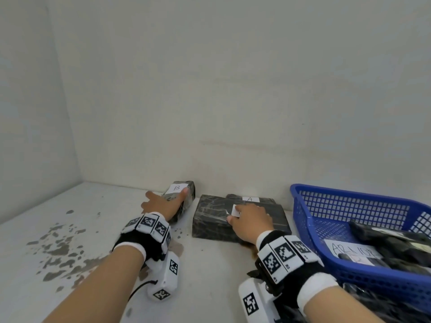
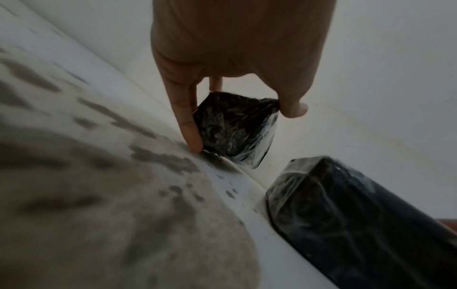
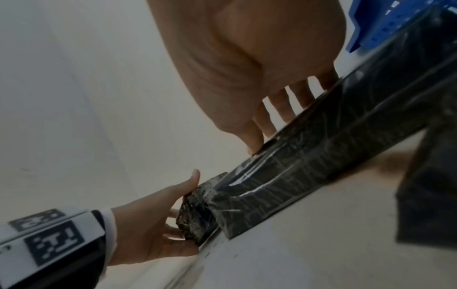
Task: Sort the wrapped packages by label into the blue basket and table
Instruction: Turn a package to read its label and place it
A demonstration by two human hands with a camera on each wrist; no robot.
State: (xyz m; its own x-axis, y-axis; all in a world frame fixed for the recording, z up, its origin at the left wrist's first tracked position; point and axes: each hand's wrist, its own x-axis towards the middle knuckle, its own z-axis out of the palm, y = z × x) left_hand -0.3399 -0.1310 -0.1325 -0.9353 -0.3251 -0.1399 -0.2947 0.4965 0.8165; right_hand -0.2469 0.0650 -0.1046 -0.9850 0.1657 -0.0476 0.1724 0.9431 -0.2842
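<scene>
A small black wrapped package labelled B [image 1: 186, 199] [image 2: 235, 133] [image 3: 195, 217] lies near the back wall. My left hand [image 1: 166, 197] [image 2: 245, 127] grips it, thumb on its right side and fingers down its left. To its right lies a large flat wrapped package [image 1: 214, 217] [image 2: 346, 215] [image 3: 321, 148]. My right hand [image 1: 242, 215] [image 3: 284, 117] grips it, bent fingers on top and thumb at the near edge, hiding most of its white label. Behind it lies a package labelled A [image 1: 263, 201]. The blue basket [image 1: 338, 194] [image 3: 371, 25] stands at the right.
The basket holds several dark wrapped packages [image 1: 396, 248], one with a handwritten white label [image 1: 352, 250]. The white table [image 1: 93, 217] has chipped grey patches at the left. Walls close the back and left sides.
</scene>
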